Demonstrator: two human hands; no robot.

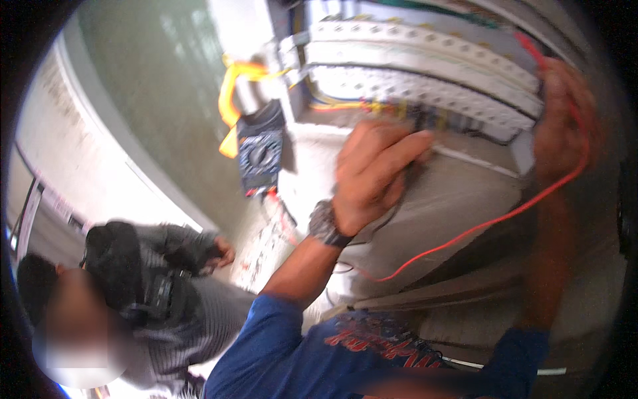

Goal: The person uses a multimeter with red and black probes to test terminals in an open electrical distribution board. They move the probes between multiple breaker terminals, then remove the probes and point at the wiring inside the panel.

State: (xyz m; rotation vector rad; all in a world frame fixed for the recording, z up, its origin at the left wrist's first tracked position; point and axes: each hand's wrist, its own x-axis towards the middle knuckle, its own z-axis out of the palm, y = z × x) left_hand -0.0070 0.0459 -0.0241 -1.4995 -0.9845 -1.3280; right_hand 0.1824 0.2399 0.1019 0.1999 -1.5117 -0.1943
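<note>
Red lead loops to the right hand, curled around a red probe by the right end of the panel; a snag could jerk its tip astray. The left hand is half-curled by the lower breakers, blur hiding whether it grips anything. It sits near wires, so a slip could mean shock if those are live. The meter hangs left of the panel

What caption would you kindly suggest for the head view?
Left hand at electrical panel, right hand holding red probe, multimeter nearby.
</note>
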